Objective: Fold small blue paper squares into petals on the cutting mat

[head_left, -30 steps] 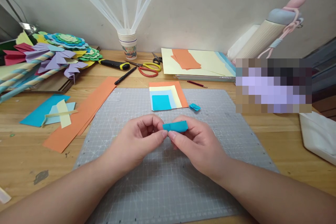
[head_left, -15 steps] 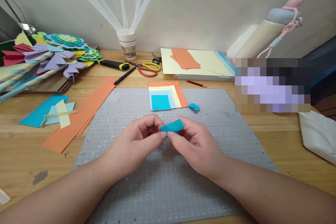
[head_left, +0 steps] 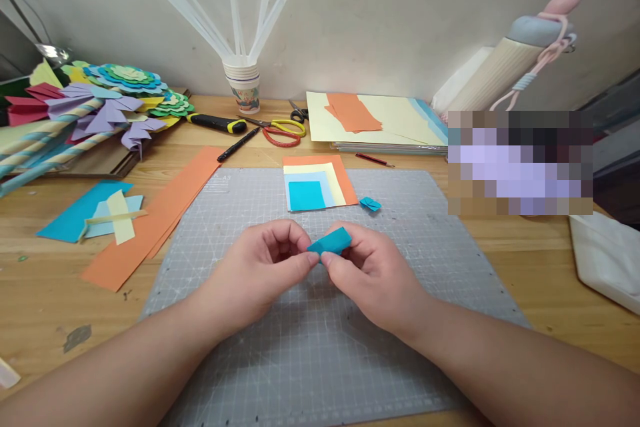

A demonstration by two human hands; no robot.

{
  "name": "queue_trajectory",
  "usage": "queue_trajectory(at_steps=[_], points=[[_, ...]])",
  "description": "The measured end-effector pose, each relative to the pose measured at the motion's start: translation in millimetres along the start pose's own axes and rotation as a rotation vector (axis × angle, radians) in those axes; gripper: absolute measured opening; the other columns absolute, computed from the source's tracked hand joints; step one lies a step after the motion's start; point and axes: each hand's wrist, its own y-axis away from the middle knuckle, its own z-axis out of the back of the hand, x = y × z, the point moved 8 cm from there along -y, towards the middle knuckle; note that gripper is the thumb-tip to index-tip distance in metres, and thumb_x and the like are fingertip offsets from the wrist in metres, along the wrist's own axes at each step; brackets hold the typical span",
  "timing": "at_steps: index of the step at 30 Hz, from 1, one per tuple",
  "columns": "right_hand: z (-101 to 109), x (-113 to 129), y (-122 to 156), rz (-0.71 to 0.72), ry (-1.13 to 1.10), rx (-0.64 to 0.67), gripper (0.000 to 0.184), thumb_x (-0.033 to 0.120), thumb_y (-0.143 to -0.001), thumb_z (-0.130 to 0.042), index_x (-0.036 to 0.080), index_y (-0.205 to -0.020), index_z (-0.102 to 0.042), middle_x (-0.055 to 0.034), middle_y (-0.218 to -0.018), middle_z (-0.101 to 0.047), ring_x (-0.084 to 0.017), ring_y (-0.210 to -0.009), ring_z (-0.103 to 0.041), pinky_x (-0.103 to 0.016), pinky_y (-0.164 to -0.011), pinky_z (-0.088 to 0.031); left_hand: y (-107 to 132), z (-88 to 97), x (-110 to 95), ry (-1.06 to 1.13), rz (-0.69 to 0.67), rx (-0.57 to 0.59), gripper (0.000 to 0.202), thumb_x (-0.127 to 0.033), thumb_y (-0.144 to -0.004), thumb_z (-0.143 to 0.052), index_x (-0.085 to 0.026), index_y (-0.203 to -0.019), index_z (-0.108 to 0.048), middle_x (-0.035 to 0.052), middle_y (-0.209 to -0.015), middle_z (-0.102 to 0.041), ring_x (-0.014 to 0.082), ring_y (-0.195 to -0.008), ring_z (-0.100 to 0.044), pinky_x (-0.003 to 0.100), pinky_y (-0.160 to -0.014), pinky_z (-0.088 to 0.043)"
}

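Head view: two bare hands worked over a gray cutting mat (head_left: 300, 360) on a wooden bench (head_left: 40, 310).
Left hand (head_left: 267, 267): thumb and forefinger were pinched together at the left end of the folded blue strip (head_left: 332, 240).
Right hand (head_left: 374, 267): it gripped the same strip, thumb on the near edge, fingers curled behind and partly hidden.
Blue strip's place: held between the two hands over the mat, tilted with its right end higher.
Small folded blue piece (head_left: 371, 204): it lay on the mat beyond the right hand, just right of the stacked paper squares (head_left: 307, 195).
Left of the mat: orange strips (head_left: 155, 220) slanted across the bench, their upper end near a black pen (head_left: 239, 145).
Step in hand: apparently a fold being pressed or lined up at the strip's left end.
Next move's demand: it seemed to call for a steady right-hand grip, matched edges and firm, even thumb pressure along the crease.
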Motion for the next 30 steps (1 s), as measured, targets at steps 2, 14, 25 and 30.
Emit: queue_trajectory(at_steps=[2,14,25,30], points=[[0.7,0.5,0.6,-0.001,-0.005,-0.008,0.010,0.017,-0.076,-0.051,0.020,-0.066,-0.050,0.0056,-0.058,-0.042,-0.009,-0.053,-0.036,-0.023,-0.048,-0.032,-0.1,1.0,0.9,-0.007,0.015,-0.002,0.016,-0.027,-0.076,-0.067,-0.016,-0.071,-0.058,-0.0036,-0.067,-0.053,0.0097,-0.061,-0.043,0.023,-0.056,-0.033],[1.4,8.6,2.3,0.000,-0.084,-0.024,0.012,0.015,-0.072,-0.052,0.020,-0.061,-0.048,0.0067,-0.054,-0.039,-0.008,-0.049,-0.034,-0.022,-0.044,-0.030,1.4,-0.1,-1.0,-0.006,0.020,0.021,0.013,-0.028,-0.079,-0.067,-0.017,-0.073,-0.063,-0.0035,-0.066,-0.056,0.0100,-0.063,-0.046,0.022,-0.060,-0.037],[3.1,5.3,-0.9,-0.008,-0.068,-0.026,0.012,0.014,-0.072,-0.052,0.020,-0.062,-0.050,0.0060,-0.054,-0.043,-0.009,-0.050,-0.037,-0.022,-0.045,-0.031,1.5,-0.2,-0.3,-0.013,0.021,0.023,0.013,-0.029,-0.079,-0.068,-0.018,-0.073,-0.064,-0.0021,-0.070,-0.058,0.0117,-0.067,-0.049,0.023,-0.062,-0.039],[2.1,5.7,-0.2,-0.003,-0.087,-0.016,0.011,0.013,-0.072,-0.051,0.019,-0.063,-0.053,0.0058,-0.055,-0.045,-0.009,-0.050,-0.038,-0.022,-0.046,-0.032,0.6,1.1,-4.5,-0.061,0.016,0.007,0.015,-0.030,-0.079,-0.065,-0.018,-0.070,-0.064,-0.0025,-0.066,-0.058,0.0124,-0.065,-0.051,0.024,-0.064,-0.040]])
